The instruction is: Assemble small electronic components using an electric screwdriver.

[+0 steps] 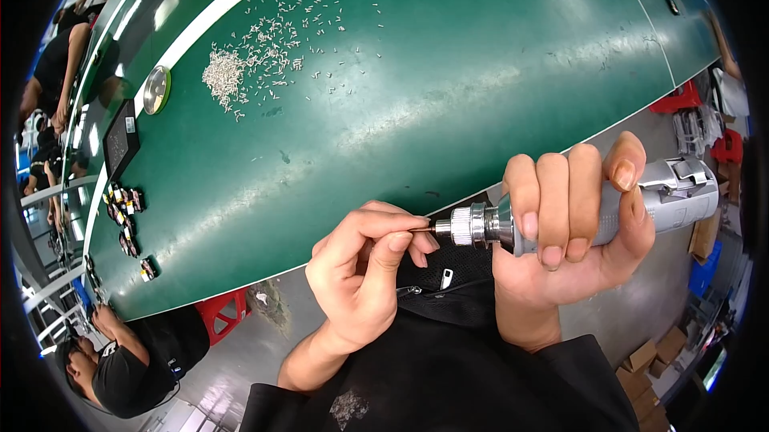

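Note:
My right hand (pixel 561 224) is wrapped round the body of a silver-grey electric screwdriver (pixel 681 201), held level above my lap at the near edge of the green table. Its knurled metal nose (pixel 465 226) points left. The thumb lies near the lever on the tool's side. With thumb and forefinger, my left hand (pixel 352 272) pinches the thin screwdriver bit (pixel 423 228) at the front of the nose. The fingers cover most of the bit, so its tip is hidden.
On the green table (pixel 481 47) lies a heap of tiny metal pins (pixel 223 75), with many scattered around it. A round metal dish (pixel 157 89), a black tray (pixel 120 141) and several small black-and-yellow parts (pixel 124 207) line the left side. A co-worker (pixel 128 368) sits lower left by a red stool (pixel 223 313).

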`<state>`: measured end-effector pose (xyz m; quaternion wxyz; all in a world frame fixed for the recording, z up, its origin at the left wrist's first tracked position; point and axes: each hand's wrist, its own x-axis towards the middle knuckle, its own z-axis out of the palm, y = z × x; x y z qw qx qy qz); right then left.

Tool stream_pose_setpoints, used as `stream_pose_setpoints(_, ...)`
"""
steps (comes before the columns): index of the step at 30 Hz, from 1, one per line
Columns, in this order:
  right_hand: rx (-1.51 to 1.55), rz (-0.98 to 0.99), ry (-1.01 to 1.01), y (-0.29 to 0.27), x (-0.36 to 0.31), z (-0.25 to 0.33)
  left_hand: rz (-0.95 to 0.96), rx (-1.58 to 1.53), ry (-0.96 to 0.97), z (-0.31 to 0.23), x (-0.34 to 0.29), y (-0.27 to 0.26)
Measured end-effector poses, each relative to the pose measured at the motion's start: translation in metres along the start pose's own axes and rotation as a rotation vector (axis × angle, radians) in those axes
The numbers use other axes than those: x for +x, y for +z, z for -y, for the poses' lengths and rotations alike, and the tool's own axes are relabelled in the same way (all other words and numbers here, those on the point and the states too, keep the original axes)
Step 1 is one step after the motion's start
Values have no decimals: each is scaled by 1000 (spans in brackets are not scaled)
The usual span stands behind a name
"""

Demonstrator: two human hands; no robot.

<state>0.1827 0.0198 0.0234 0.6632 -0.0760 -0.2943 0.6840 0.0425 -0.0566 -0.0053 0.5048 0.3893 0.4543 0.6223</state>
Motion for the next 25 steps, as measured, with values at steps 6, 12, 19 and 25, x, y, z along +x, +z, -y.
stream_pose_setpoints(6,53,-16,10,-5,1,-4,25,230,124,1,5,-5)
stream_pose_setpoints(12,103,-111,21,-10,7,-6,148,282,128,-2,16,-14)
stream_pose_setpoints(19,97,-251,96,-17,15,-17,-25,612,104,-40,54,-83)
stream_pose_setpoints(25,287,-270,250,-32,22,-26,-221,1198,293,-94,192,-164)
